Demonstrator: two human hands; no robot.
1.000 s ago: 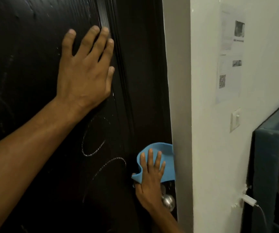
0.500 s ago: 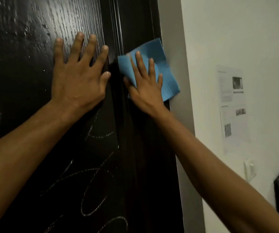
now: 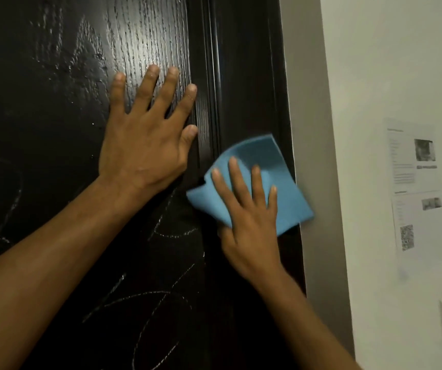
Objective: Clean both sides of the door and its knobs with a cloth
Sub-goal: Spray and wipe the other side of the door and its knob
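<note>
Blue cloth sits flat under right hand, fingers straight and spread, pressing it on the door's right stile beside the frame. Stile runs vertically above and below that hand; right hand does the wiping. Left hand, up-left, lies spread flat on the panel, holding nothing. Knob not visible.

Bare door spreads leftward (dark, chalk-marked); the wall edge hems the right.

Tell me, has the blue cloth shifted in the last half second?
Yes. The blue cloth under the right hand has slid down the door edge, now sitting below the left hand, which stays planted on the panel.
</note>
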